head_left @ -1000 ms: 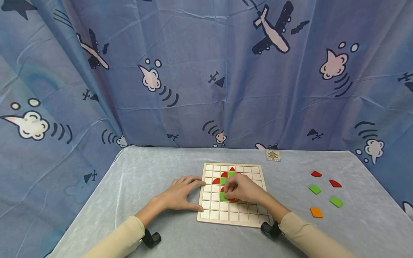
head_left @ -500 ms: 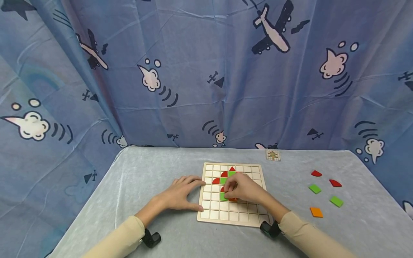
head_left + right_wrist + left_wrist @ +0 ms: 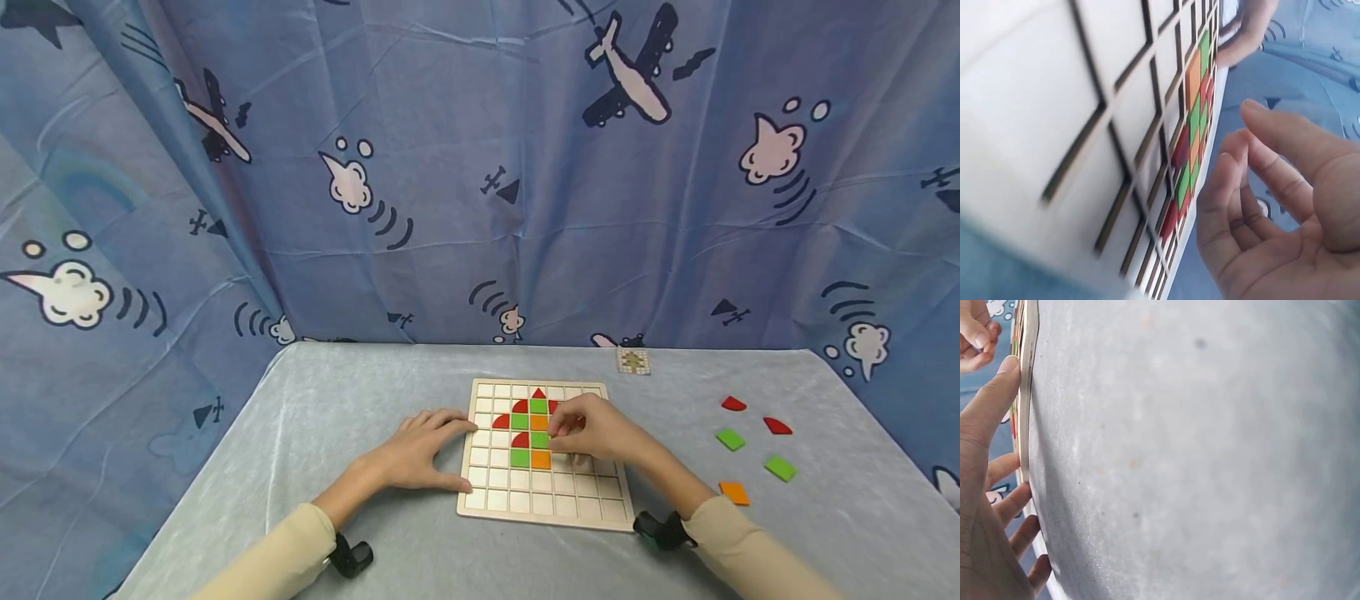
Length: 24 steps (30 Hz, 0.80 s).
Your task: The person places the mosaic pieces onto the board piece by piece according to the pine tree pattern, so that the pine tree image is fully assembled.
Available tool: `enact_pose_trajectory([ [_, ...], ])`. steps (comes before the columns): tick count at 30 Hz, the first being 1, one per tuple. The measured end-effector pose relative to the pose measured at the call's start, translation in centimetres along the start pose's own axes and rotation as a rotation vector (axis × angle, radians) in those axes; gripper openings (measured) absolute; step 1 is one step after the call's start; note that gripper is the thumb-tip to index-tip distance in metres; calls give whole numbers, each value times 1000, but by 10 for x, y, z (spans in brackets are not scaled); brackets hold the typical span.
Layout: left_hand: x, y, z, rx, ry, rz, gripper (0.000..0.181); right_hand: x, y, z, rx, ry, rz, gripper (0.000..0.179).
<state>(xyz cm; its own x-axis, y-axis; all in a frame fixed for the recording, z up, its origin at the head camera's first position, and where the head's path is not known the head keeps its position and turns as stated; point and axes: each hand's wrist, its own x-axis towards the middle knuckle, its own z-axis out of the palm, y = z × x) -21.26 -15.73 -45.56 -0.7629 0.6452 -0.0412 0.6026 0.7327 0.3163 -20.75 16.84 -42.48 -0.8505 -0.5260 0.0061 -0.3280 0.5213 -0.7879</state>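
Observation:
A wooden grid board (image 3: 502,502) lies on the table with red, green and orange pieces set in its cells. My left hand (image 3: 416,450) rests along the board's left edge, its thumb and fingertips touching the frame with fingers extended. Over the right half of the board hovers my right hand (image 3: 596,433), fingers loosely bent. In the right wrist view nothing shows between its thumb and fingertips (image 3: 1232,150). Near it lie a green square (image 3: 539,440) and an orange square (image 3: 540,460) in neighbouring cells. Some cells on the right are hidden behind this hand.
To the right lie loose pieces: two red quarter-round ones (image 3: 733,403), two green squares (image 3: 781,468) and an orange square (image 3: 734,493). A small card with a tree pattern (image 3: 633,361) lies at the table's back edge. A blue curtain (image 3: 420,167) hangs behind.
My right hand has lifted and moved right, away from the middle of the board, uncovering the green and orange squares there. My left hand has stayed at the board's edge.

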Motion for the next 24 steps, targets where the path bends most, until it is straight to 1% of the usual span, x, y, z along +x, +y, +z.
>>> enact_pose_trajectory([
  [3,0,0,0,-1,0,-1,86,-9,5,-9,-7,0,16,8],
  [9,-1,1,-1,2,-3,-6,86,-29,14,-30,-19,8,58,18],
  [11,-1,1,-1,1,-4,-5,86,-37,18,-37,-21,13,73,19],
  [14,-1,1,-1,-2,-2,-1,85,-50,27,-49,-42,31,66,17],
  [18,-1,1,-1,-4,0,0,85,-69,40,-66,-63,57,82,18],
  [24,-1,1,-1,-5,0,7,86,-94,61,-94,-101,83,159,21],
])
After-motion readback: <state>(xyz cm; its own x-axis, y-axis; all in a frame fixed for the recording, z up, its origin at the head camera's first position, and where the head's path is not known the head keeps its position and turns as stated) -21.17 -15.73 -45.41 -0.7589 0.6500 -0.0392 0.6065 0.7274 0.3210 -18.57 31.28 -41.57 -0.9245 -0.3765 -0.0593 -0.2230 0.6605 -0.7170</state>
